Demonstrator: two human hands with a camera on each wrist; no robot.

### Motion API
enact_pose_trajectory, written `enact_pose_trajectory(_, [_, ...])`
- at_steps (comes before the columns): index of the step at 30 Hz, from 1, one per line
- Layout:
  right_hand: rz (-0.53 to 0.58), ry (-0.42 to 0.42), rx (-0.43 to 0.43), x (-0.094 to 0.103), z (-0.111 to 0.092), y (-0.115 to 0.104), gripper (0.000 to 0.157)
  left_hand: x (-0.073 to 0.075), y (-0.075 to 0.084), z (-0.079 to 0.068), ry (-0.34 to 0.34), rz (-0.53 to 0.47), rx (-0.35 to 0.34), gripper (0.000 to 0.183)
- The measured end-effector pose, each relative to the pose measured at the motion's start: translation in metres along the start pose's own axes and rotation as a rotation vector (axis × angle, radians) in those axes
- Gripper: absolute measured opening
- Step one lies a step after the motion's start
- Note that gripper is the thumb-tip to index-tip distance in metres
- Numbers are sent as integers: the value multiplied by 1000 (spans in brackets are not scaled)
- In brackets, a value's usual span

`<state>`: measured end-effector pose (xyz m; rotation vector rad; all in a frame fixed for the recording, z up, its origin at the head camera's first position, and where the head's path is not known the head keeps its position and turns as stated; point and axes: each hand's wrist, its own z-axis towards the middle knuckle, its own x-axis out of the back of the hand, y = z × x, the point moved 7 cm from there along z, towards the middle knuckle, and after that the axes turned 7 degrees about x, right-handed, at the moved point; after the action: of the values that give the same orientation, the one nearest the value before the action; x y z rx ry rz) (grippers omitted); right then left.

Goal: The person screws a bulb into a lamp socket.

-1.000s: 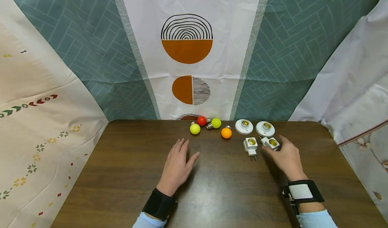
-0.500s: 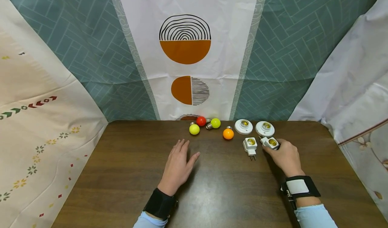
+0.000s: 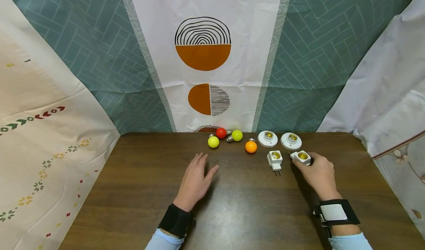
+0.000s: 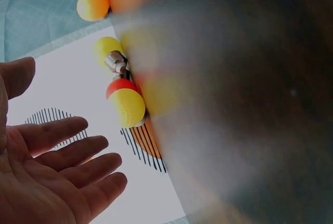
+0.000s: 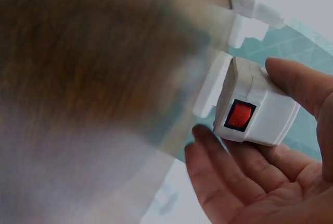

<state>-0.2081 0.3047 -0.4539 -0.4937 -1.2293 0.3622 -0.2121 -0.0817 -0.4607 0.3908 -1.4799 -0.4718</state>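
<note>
My right hand (image 3: 318, 176) pinches a white plug-in bulb socket (image 3: 301, 157) between thumb and fingers at the right of the table. The right wrist view shows a red rocker switch (image 5: 240, 114) on the socket's side, with the thumb on one side and fingers beneath. Left of it lies a second plug-in socket (image 3: 275, 164), its prongs toward me. My left hand (image 3: 193, 183) holds nothing; its fingers are extended and the thumb stands apart, near the middle of the table. Beyond its fingertips lies a yellow bulb (image 3: 213, 141).
A red bulb (image 3: 220, 133), a yellow-green bulb (image 3: 237, 135) and an orange bulb (image 3: 251, 147) lie toward the back edge. Two round white lamp holders (image 3: 262, 141) stand right of them. Patterned cloth (image 3: 299, 95) hangs behind the brown table (image 3: 245, 205).
My right hand has closed on the plug-in socket and shifted it slightly right. The orange bulb has rolled a little to the right. My left hand has stayed in place.
</note>
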Motion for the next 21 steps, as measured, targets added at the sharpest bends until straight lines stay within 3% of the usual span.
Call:
enact_pose_trajectory(12, [120, 93, 47, 18, -19, -36, 61, 2, 2, 16, -6, -131, 8, 65])
enact_pose_trajectory(17, [167, 100, 78, 17, -24, -53, 57, 6, 7, 24, 1, -203, -2, 62])
enact_pose_trajectory(21, [197, 77, 90, 10, -27, -66, 57, 9, 11, 32, 23, -201, 2, 60])
